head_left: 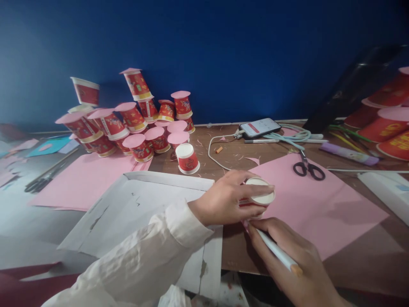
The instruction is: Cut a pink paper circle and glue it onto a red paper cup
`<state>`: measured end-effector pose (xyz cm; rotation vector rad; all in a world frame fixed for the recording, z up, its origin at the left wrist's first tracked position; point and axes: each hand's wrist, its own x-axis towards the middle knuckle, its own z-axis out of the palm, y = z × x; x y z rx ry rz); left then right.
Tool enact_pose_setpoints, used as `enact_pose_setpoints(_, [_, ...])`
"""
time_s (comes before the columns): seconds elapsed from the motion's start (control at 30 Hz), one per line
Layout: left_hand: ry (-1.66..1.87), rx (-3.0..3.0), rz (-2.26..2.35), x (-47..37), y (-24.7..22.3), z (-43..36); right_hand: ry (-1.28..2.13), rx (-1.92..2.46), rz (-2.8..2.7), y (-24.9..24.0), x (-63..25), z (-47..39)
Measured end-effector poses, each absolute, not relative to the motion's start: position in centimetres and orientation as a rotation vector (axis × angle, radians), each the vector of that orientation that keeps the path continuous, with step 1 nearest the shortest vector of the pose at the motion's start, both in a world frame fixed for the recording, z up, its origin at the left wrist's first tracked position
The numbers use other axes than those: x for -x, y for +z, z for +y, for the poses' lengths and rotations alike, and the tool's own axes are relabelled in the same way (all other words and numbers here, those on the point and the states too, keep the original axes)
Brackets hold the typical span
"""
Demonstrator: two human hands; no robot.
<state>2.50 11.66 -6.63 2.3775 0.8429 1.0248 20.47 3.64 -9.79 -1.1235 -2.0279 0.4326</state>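
Note:
My left hand (228,198) is wrapped over an upside-down red paper cup (263,197), whose pale base faces up, at the left edge of a pink paper sheet (329,209). Just below it, my right hand (287,251) grips a white marker (277,251) with an orange end toward me. The marker's tip is at the foot of the cup, hidden by my fingers. Another red cup (188,161) stands upside down to the left, with nothing touching it. Black-handled scissors (308,170) lie on the pink sheet's far part.
Stacked red cups with pink paper discs (139,147) stand at the back left, more cups (394,125) at the far right. A phone (260,128), cables and a purple tube (348,153) lie behind. White cardboard (128,213) and pink sheets (79,183) cover the left.

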Motion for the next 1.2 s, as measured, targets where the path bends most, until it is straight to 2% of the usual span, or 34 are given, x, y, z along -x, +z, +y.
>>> enact_pose_setpoints(0.57, [1.038, -2.378, 0.811, -2.4, -6.8, 11.8, 0.508, 1.142, -2.126, -9.8, -19.4, 4.4])
enact_pose_setpoints(1.03, [0.904, -2.397, 0.789, -1.9, -6.3, 12.2, 0.269, 1.1, -2.255, -10.7, -18.8, 4.4])
enact_pose_setpoints(1.2, [0.849, -2.399, 0.75, -1.8, -5.8, 12.4, 0.048, 1.096, -2.294, -10.5, -18.5, 4.6])
